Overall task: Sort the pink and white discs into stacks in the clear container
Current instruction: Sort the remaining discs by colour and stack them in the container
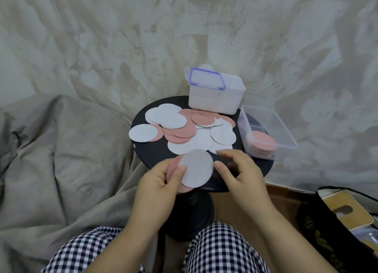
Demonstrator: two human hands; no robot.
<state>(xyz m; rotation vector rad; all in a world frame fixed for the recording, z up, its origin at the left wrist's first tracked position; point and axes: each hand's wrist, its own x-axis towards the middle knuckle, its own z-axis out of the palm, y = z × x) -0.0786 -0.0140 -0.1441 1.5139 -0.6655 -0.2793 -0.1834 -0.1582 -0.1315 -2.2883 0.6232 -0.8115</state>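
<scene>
A loose pile of pink and white discs [182, 127] covers the far half of a small round black table [155, 152]. My left hand [157, 182] pinches a small bunch of discs over the table's near edge: a white disc [197, 169] on top and a pink disc [173, 168] showing behind it. My right hand [237, 170] hovers just right of the white disc, fingers apart, thumb tip close to its edge. The clear container [272, 117] stands at the table's right edge with a stack of pink discs [261, 145] in its near end.
A white box [216, 99] with a blue-trimmed clear lid leaning on it stands at the table's back. Grey-beige cloth lies crumpled on the left and hangs behind. A dark bag [337, 221] with items sits on the floor at the right. My checked trouser legs are below.
</scene>
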